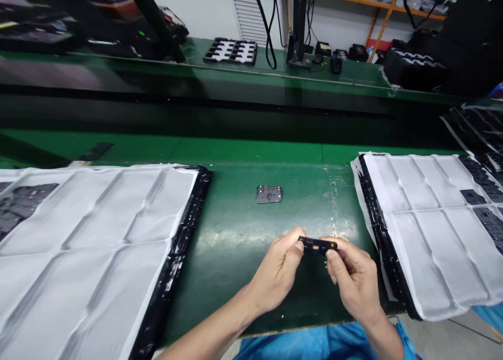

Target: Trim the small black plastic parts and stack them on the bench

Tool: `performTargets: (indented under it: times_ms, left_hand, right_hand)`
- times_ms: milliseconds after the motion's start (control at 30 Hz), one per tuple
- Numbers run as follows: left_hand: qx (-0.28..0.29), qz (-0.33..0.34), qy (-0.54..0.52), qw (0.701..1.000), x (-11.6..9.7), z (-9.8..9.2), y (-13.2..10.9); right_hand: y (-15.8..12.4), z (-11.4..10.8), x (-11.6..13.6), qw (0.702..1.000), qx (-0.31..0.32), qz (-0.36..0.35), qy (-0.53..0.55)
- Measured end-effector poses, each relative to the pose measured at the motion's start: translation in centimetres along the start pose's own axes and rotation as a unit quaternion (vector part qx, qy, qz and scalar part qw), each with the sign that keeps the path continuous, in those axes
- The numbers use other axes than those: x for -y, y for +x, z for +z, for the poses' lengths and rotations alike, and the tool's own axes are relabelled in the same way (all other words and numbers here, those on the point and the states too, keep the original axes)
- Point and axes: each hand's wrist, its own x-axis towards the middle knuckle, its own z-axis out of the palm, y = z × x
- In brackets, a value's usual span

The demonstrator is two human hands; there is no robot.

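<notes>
A small black plastic part (317,244) with a yellow spot near its right end is held edge-on between my two hands, above the green tabletop. My left hand (281,268) pinches its left end between thumb and fingers. At the other end, my right hand (353,276) grips it the same way. Beyond my hands, a flat black rectangular part (269,194) with small cut-outs lies on the table. Whether the held part is of the same kind, I cannot tell.
White-lined black trays flank me: a left tray (129,208) and a right tray (424,244), both with black parts in some compartments. Yellowish crumbs (341,233) lie near my right hand. A dark strip (251,108) crosses behind; a compartmented tray (231,51) sits on the back ledge.
</notes>
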Motion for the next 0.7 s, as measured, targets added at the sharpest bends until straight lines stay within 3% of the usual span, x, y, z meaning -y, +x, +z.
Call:
performTargets:
  times_ms: [133,267,500,567,700]
  left_hand:
    - [0.045,-0.012,0.022,0.999,-0.2,-0.4,-0.1]
    - [0.090,-0.022,0.095,0.991,0.1,0.2,0.1]
    - [0.156,0.090,0.200,0.963,0.4,1.8,1.0]
    - [0.148,0.078,0.193,0.967,0.1,1.5,1.2]
    - [0.075,0.050,0.116,0.989,-0.4,1.0,1.9]
  right_hand:
    - [0.0,-0.4,-0.2,0.998,-0.024,0.042,0.034]
    - [0.1,-1.3,-0.8,0.990,-0.088,0.097,0.060]
    - [0.0,-2.5,-1.6,0.979,-0.158,0.111,0.067]
    - [0.0,-2.6,-1.6,0.979,-0.161,0.110,0.059]
    - [-0.2,-2.1,-1.8,0.983,-0.142,0.109,0.044]
